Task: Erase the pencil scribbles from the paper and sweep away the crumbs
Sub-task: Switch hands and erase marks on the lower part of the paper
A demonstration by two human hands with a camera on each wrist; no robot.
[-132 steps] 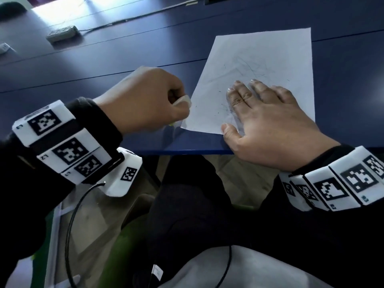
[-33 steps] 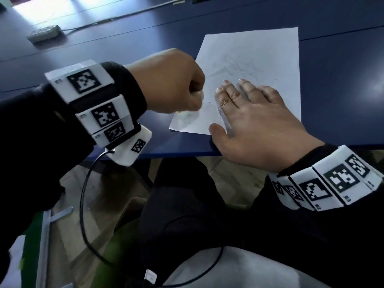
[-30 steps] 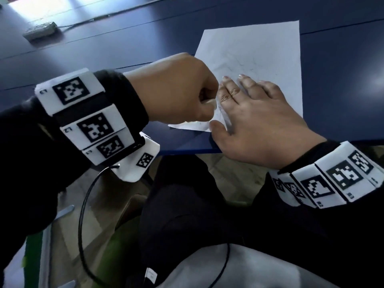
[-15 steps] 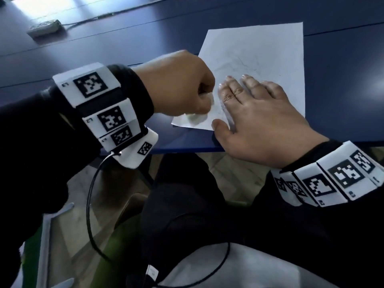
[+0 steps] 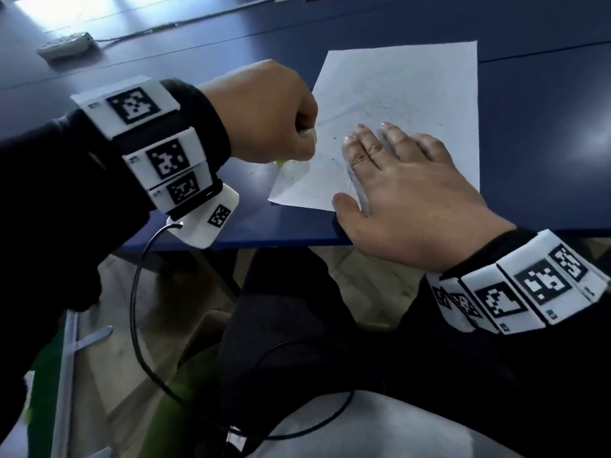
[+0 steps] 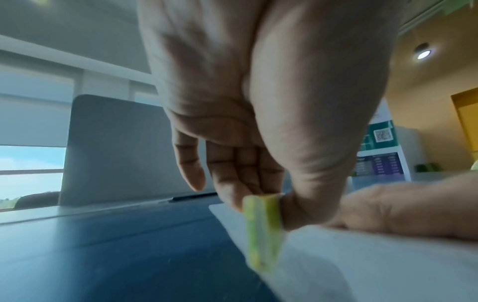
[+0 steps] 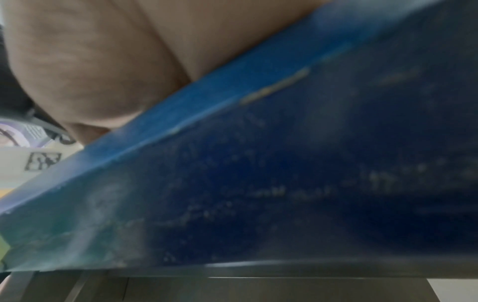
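Note:
A white sheet of paper (image 5: 403, 90) with faint pencil scribbles lies on the dark blue table (image 5: 535, 143), near its front edge. My left hand (image 5: 264, 114) pinches a yellow-green eraser (image 6: 264, 233) between thumb and fingers, its lower end down at the paper's left edge (image 6: 362, 265). In the head view only a sliver of the eraser (image 5: 281, 162) shows under the fist. My right hand (image 5: 396, 190) lies flat, fingers straight, pressing the paper's near part. Small dark crumbs (image 5: 334, 138) dot the paper between the two hands. The right wrist view shows only my palm (image 7: 103, 51) and the table's front edge (image 7: 232, 98).
A grey power strip (image 5: 66, 47) with its cable lies at the table's far left. A grey partition panel (image 6: 113, 151) stands at the table's far side. Below the table edge are my lap and a black cable (image 5: 139, 325).
My left hand with the eraser has slid back and forth over the paper's near left part, now sitting slightly left at its edge. The right hand has stayed flat on the sheet.

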